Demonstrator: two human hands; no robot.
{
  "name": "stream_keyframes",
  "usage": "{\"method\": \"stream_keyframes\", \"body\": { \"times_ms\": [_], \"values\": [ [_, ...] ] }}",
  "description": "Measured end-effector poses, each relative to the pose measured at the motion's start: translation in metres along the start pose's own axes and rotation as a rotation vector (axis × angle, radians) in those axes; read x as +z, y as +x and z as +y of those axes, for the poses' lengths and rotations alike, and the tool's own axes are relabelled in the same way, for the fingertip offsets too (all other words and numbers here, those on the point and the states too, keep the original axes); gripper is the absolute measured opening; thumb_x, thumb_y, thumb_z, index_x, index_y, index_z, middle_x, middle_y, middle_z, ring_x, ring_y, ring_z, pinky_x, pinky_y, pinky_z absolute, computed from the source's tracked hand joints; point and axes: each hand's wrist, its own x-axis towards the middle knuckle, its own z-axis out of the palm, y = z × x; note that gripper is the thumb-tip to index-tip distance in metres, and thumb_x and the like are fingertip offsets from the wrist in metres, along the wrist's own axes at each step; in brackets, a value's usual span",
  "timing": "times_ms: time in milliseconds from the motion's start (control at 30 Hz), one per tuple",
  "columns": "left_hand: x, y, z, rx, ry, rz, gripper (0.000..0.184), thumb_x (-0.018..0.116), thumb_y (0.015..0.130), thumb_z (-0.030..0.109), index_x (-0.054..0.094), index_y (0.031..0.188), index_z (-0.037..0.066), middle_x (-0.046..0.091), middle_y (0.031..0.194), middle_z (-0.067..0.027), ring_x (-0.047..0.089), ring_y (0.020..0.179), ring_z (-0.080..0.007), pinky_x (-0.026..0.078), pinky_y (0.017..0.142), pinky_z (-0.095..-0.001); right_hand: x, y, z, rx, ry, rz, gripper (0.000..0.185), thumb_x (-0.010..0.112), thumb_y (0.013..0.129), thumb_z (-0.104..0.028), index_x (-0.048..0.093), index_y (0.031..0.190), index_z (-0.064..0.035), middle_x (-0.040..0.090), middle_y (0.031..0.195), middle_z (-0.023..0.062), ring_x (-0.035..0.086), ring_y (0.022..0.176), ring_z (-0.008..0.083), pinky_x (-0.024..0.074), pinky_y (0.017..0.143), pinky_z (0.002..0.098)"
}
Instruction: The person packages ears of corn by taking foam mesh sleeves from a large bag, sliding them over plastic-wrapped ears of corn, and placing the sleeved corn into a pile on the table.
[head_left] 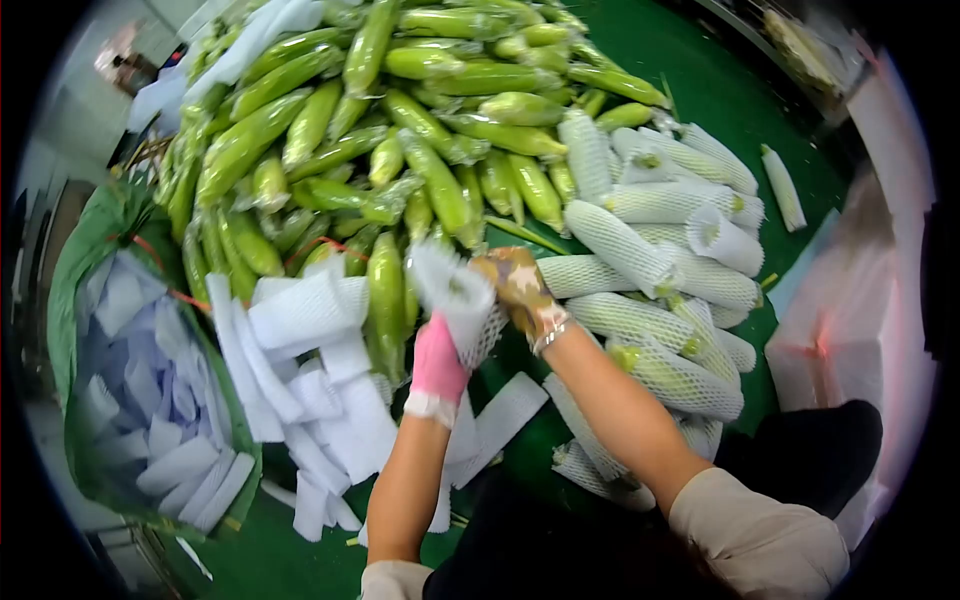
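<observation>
My left hand [438, 365], in a pink glove, is wrapped round a white foam net sleeve [465, 310] held upright, with something greenish showing inside its blurred top. Close on its right, my right hand [518, 285] wears a brown patterned glove; its fingers are bent near the sleeve's side, and what they hold, if anything, is hidden. Behind both hands rises a heap of green corn cobs in clear film [435, 185]. Cobs in white foam nets [625, 245] are piled to the right. Flat white foam sleeves [345, 400] lie loose at the left.
A green sack [80, 370] full of foam sleeves stands at the far left. One netted cob [783, 188] lies apart on the green floor [700, 60]. At the right are pinkish plastic-wrapped packs [830, 330]. Part of another person [130, 65] shows at the upper left.
</observation>
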Motion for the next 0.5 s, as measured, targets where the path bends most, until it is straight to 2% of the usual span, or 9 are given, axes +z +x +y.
{"method": "stream_keyframes", "body": {
  "times_ms": [33,133,200,267,300,367,400,433,500],
  "values": [
    [-0.003,0.0,0.027,0.177,0.644,0.03,0.033,0.045,0.095,0.023,0.056,0.12,0.003,0.06,0.12,-0.0108,0.058,0.106,-0.0256,0.044,0.096,-0.0362,-0.001,0.02,0.014,0.028,0.041,-0.03,0.02,0.064,0.077,-0.019,0.06,0.072,-0.0004,0.059,0.063,0.0063,0.055,0.052,0.0209,0.0438,0.05,0.037],
    [-0.02,0.022,-0.085,-0.145,-0.435,0.386,0.017,0.061,0.085,0.016,0.068,0.092,0.002,0.067,0.083,-0.0066,0.065,0.078,-0.0207,0.05,0.072,-0.0313,-0.026,0.068,0.108,-0.114,-0.621,0.212,0.025,0.063,0.077,-0.027,0.062,0.072,-0.0022,0.062,0.067,0.0132,0.059,0.059,0.0299,0.046,0.055,0.0405],
    [-0.003,0.015,-0.112,-0.218,-0.428,0.512,0.019,0.061,0.086,0.021,0.066,0.085,0.003,0.064,0.075,-0.0095,0.063,0.07,-0.0202,0.047,0.064,-0.0338,-0.051,0.068,0.174,-0.406,-0.665,0.465,0.027,0.064,0.077,-0.03,0.064,0.077,-0.0031,0.063,0.071,0.0176,0.061,0.065,0.0341,0.0473,0.06,0.0421],
    [0.008,0.018,-0.144,-0.22,0.242,0.512,0.032,0.057,0.089,0.031,0.059,0.078,0.001,0.058,0.072,-0.0197,0.059,0.063,-0.0293,0.042,0.058,-0.041,-0.068,0.034,0.169,-0.458,-0.782,0.42,0.024,0.065,0.078,-0.027,0.065,0.085,-0.0036,0.063,0.074,0.0194,0.062,0.07,0.0355,0.0481,0.064,0.0414],
    [0.023,0.016,-0.103,-0.268,0.547,0.518,0.04,0.055,0.088,0.038,0.054,0.075,0.001,0.058,0.075,-0.0234,0.056,0.068,-0.0396,0.041,0.06,-0.0447,-0.073,0.028,0.164,-0.338,-0.682,0.386,0.021,0.062,0.083,-0.024,0.066,0.086,-0.0035,0.065,0.076,0.0173,0.062,0.069,0.0342,0.0479,0.063,0.0396],
    [0.031,0.022,-0.081,-0.324,0.571,0.555,0.04,0.06,0.086,0.036,0.055,0.064,0.004,0.056,0.061,-0.0145,0.047,0.057,-0.0259,0.039,0.057,-0.0387,-0.077,0.038,0.178,-0.42,-0.429,0.322,0.021,0.058,0.088,-0.024,0.066,0.083,-0.0052,0.066,0.077,0.0132,0.062,0.067,0.0311,0.0485,0.063,0.0374],
    [0.034,0.026,-0.084,-0.327,0.41,0.51,0.034,0.057,0.088,0.034,0.052,0.073,0.003,0.057,0.071,-0.0188,0.051,0.068,-0.0337,0.041,0.062,-0.0421,-0.087,0.038,0.18,-0.35,-0.623,0.291,0.021,0.054,0.089,-0.026,0.061,0.095,-0.0065,0.063,0.089,0.0132,0.059,0.08,0.0295,0.0466,0.072,0.0363],
    [0.042,0.027,-0.074,-0.195,0.439,0.49,0.029,0.056,0.087,0.031,0.051,0.079,0.003,0.058,0.078,-0.0205,0.054,0.076,-0.0369,0.043,0.066,-0.0436,-0.067,0.012,0.119,-0.121,-1.187,0.194,0.027,0.051,0.091,-0.028,0.056,0.108,-0.0078,0.06,0.102,0.0132,0.057,0.092,0.0278,0.0448,0.08,0.0351],
    [0.07,0.016,-0.026,0.192,0.682,0.454,0.019,0.055,0.086,0.023,0.051,0.087,0.004,0.059,0.091,-0.021,0.056,0.087,-0.0389,0.045,0.071,-0.0449,-0.008,-0.046,-0.013,0.207,-1.983,-0.253,0.045,0.044,0.094,-0.033,0.047,0.132,-0.0105,0.054,0.127,0.0133,0.052,0.116,0.0245,0.0411,0.097,0.0328]
  ]
}}
